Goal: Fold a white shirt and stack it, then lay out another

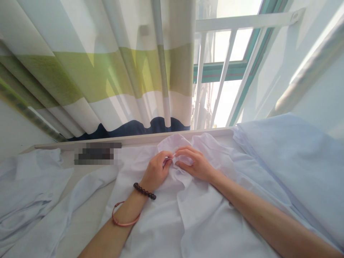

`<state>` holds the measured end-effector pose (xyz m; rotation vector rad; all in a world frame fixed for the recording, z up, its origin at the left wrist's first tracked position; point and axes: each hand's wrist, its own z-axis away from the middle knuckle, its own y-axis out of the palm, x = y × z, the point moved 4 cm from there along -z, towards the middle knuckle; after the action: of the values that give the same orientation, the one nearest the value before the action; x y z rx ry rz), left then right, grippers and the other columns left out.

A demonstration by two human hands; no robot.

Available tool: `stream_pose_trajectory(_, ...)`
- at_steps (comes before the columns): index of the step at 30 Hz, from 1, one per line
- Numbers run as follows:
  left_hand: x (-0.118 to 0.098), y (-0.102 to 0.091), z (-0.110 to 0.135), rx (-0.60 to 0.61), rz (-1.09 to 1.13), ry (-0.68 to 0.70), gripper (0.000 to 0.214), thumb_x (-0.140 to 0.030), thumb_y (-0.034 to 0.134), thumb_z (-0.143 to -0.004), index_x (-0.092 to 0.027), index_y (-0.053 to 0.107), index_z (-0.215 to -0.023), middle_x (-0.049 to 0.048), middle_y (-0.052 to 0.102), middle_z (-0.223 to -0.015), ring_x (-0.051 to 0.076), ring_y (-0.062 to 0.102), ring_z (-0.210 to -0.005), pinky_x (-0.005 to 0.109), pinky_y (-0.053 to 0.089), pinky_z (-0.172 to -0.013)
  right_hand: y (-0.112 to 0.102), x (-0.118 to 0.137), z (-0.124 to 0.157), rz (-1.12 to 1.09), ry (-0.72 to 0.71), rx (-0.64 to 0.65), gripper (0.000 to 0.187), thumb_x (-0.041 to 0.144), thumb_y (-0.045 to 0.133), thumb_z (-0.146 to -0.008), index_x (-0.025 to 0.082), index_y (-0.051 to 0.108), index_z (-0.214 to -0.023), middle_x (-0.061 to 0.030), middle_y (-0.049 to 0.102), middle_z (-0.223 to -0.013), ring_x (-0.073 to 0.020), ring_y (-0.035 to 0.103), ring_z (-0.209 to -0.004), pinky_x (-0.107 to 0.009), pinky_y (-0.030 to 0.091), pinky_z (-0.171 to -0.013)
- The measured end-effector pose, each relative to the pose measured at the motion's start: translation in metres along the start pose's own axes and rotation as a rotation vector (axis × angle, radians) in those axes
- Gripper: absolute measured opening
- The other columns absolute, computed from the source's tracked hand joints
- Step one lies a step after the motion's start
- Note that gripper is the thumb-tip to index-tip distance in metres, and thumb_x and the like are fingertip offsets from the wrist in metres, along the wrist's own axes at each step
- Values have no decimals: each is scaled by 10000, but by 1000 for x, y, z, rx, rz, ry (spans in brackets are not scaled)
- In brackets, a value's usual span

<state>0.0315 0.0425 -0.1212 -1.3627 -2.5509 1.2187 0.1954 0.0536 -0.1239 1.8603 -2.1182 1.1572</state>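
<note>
A white shirt (158,215) lies spread over the pale surface, its collar (174,141) toward the far edge. Just below the collar, my left hand (157,168) pinches the shirt's front edge between thumb and fingers. A dark bead bracelet and a reddish cord are on that wrist. My right hand (196,163) meets it from the other side, thumb and forefinger curved toward each other at the same bit of cloth. Its fingertips touch the fabric by the left fingertips. Whether a button sits between them is too small to make out.
Folded white cloth (292,154) is piled on the right, and more white garments (29,190) lie at the left. A blurred-out dark object (95,153) rests near the far ledge (139,139). Beyond hang a striped curtain (107,75) and white window bars (223,71).
</note>
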Motion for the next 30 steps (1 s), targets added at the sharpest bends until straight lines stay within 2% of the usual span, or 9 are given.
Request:
stream_pose_trajectory(6, 0, 1, 0, 17, 5, 2, 112, -131, 485, -887, -209, 541, -943, 5, 676, -872, 143, 653, -789, 252, 531, -745, 1, -4, 2, 62, 18, -3, 90, 234, 608, -882, 227, 591, -971, -55, 647, -964, -180, 618, -902, -329, 505, -823)
stream_pose_trajectory(11, 1, 2, -1, 47, 35, -60, 88, -170, 491, -890, -212, 540, -951, 5, 674, -880, 146, 652, -778, 264, 540, -730, 1, -4, 2, 95, 2, 2, 44, 247, 587, -899, 214, 594, -928, -55, 655, -908, -178, 614, -846, -318, 502, -778)
stream_pose_trajectory(17, -1, 2, -2, 78, 82, -18, 119, -160, 463, -920, -220, 521, -1005, 31, 642, -985, 157, 630, -936, 287, 530, -805, 0, -3, 0, 95, -23, 24, 57, 236, 557, -913, 211, 606, -928, -62, 666, -904, -181, 624, -829, -322, 506, -761)
stream_pose_trajectory(24, 0, 4, -1, 81, 13, -31, 110, -144, 450, -907, -203, 509, -978, 31, 633, -908, 160, 631, -811, 289, 533, -749, 1, -2, 1, 118, -26, 28, 49, 244, 560, -912, 209, 594, -921, -61, 668, -889, -180, 621, -820, -319, 502, -753)
stream_pose_trajectory(30, -4, 5, -1, 113, -35, -15, 148, -97, 413, -869, -206, 490, -934, 44, 633, -879, 185, 629, -795, 311, 528, -732, 3, 0, 2, 199, -60, 37, 32, 244, 561, -905, 216, 577, -909, -50, 667, -868, -175, 615, -814, -312, 496, -745)
